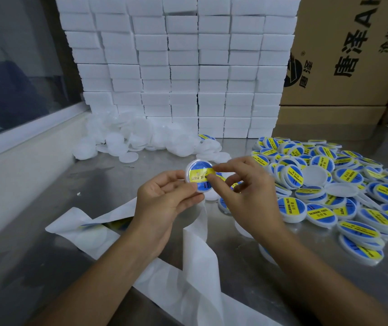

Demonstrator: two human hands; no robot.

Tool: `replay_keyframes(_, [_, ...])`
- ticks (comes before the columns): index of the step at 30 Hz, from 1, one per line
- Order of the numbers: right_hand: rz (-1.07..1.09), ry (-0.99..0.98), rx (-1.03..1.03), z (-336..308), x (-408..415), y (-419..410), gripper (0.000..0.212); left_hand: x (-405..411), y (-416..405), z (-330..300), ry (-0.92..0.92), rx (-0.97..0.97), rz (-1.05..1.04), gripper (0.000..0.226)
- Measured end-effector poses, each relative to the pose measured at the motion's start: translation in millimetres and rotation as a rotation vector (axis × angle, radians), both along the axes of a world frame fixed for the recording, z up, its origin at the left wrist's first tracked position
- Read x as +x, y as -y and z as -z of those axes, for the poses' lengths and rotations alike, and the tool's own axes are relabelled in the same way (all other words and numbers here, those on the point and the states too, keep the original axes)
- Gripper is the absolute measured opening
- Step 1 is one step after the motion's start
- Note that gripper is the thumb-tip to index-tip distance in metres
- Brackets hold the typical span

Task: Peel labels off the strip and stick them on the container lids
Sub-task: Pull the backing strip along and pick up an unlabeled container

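A lid [199, 176] is held above the counter [108, 182] in the pinching left hand [162, 203], while a label [202, 174] is pressed on by the right hand [242, 184]. Smoothing seems next, then the labelled pile [334, 184].

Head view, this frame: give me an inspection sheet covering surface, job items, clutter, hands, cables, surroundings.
Surface: metal table, reflective, bare patches near the left edge.
Job's things: held lid with a blue and yellow label on it; backing strip trailing across the table toward the camera; labelled lids heaped at right; unlabelled lids heaped at back left.
Clutter: nothing seen.
Hands: left hand grips the held lid; right hand has its fingers on the label.
Cables: nothing seen.
Surroundings: stacked white boxes behind; printed cardboard cartons at right; window at left.
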State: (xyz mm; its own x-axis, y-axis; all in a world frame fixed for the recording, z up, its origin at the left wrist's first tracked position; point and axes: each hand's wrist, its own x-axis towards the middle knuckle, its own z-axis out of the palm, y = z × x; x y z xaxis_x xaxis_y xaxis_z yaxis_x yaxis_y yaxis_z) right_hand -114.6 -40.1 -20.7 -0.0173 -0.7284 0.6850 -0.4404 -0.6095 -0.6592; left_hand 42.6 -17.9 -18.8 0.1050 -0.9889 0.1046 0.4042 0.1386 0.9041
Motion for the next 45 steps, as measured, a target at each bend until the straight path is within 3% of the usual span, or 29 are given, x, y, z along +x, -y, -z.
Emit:
replay_keyframes(8, [-0.027, 0.034, 0.035, 2.8, 1.0, -0.2, 0.018, 0.1, 1.8, 0.6, -0.091, -0.025, 0.121, 0.043])
replay_keyframes(18, [-0.188, 0.258, 0.211, 0.7, 7.0, -2.6, 0.033, -0.9, -1.3, -1.3, -0.127, -0.044, 0.249, 0.041])
replay_keyframes(22, [-0.213, 0.399, 0.231, -6.0, 4.6, -1.2, 0.022, -2.7, -1.8, -0.8, -0.109, -0.044, 0.235, 0.038])
replay_keyframes(28, [-0.166, 0.376, 0.196, -8.6, -1.0, -1.8, 0.005, -7.2, -4.2, -0.6, -0.080, -0.047, 0.246, 0.036])
replay_keyframes(32, [-0.185, 0.322, 0.256, -3.8, 5.4, -4.0, 0.022, -6.3, -4.0, -1.7, -0.099, -0.066, 0.254, 0.043])
replay_keyframes(38, [-0.254, 0.422, 0.240, -3.8, 7.0, -3.9, 0.034, -5.3, -5.7, -1.6, -0.009, -0.103, 0.275, 0.043])
replay_keyframes(45, [-0.128, 0.390, 0.225, -1.0, 4.4, -0.2, 0.008, -6.7, -6.9, -1.9, 0.072, -0.109, 0.227, 0.038])
